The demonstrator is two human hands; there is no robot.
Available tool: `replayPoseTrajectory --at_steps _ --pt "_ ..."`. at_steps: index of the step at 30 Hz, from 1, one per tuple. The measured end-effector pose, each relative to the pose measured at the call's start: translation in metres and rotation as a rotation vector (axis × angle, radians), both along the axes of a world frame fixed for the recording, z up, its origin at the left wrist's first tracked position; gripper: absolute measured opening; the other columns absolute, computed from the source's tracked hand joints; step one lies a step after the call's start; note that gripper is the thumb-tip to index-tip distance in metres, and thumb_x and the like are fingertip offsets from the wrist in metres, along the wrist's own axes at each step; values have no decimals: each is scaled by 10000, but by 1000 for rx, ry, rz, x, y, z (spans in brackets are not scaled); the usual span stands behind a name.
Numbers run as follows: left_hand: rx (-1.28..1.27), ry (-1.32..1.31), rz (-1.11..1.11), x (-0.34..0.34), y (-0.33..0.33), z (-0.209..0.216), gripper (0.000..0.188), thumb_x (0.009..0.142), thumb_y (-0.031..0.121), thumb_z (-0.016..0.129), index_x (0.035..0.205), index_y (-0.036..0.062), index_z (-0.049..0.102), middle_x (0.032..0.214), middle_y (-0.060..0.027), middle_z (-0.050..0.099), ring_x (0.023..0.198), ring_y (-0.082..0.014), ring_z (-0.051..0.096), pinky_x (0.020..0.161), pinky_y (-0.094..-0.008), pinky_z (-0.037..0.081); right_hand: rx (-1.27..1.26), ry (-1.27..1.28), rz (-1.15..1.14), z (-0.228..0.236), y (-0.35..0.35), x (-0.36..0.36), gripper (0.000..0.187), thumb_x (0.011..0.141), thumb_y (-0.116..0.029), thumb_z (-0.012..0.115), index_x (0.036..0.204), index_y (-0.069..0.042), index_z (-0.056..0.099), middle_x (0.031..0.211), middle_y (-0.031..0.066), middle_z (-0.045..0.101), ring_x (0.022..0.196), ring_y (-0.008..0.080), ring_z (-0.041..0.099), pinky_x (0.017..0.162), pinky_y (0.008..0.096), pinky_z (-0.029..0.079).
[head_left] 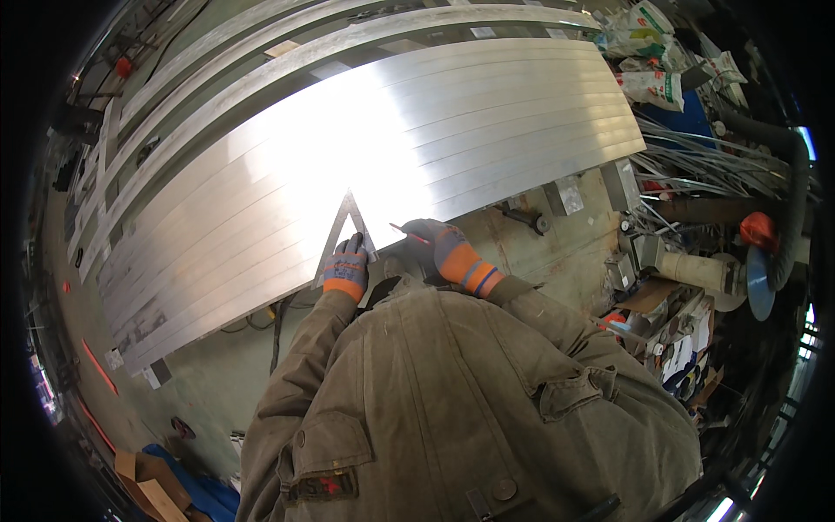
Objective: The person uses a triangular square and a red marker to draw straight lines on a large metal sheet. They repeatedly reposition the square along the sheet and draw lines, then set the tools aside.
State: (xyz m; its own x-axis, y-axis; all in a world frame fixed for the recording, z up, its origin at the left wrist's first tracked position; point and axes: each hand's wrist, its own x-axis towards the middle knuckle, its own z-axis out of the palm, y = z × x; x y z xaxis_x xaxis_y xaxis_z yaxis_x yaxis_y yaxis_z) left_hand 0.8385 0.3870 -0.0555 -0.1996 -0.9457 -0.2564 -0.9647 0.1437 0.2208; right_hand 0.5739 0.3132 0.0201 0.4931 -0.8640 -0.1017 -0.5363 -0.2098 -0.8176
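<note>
"How are we reaching just now?"

"Forward on both sides: our left forearm runs upward and slightly right, while our right forearm angles inward to the left."

"What about our left hand?"

"Gloved, back uppermost, fingers stretched forward."

"And our right hand?"

"Gloved too, near our left one but apart from it, its fingers bent together, pointing leftward."

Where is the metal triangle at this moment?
In the head view, the metal triangle lies just left of centre on the silvery surface, partly under the left hand, with the right hand to its right.
</note>
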Motion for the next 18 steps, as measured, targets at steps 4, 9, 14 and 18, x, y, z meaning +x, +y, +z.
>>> replayPoseTrajectory --at_steps 4,9,14,18 --pt "-1 4 -3 0 0 0 231 984 148 701 1179 45 772 1648 -144 594 1418 -355 627 1112 -452 580 -22 -21 -9 0 1 3 292 1085 -283 672 1311 -114 745 1174 194 766 1091 429 725 948 500 580" --pt "-14 27 6 2 1 -1 232 1002 157 687 1193 57 772 1650 -138 594 1429 -362 620 1127 -454 573 -48 -26 7 0 0 7 301 1081 -276 668 1317 -104 743 1189 193 770 1101 421 729 966 490 581" --pt "-5 36 -7 4 1 -5 237 998 156 688 1205 75 770 1664 -136 581 1462 -384 598 1154 -485 555 -13 -12 0 3 1 12 316 1087 -277 658 1336 -100 740 1205 196 773 1121 417 732 982 486 581" --pt "-16 -11 -16 3 4 -10 239 990 160 699 1207 88 769 1692 -121 555 1507 -402 563 1152 -535 542 6 -13 8 3 1 16 334 1098 -290 648 1367 -112 735 1210 194 773 1124 416 731 992 483 580"
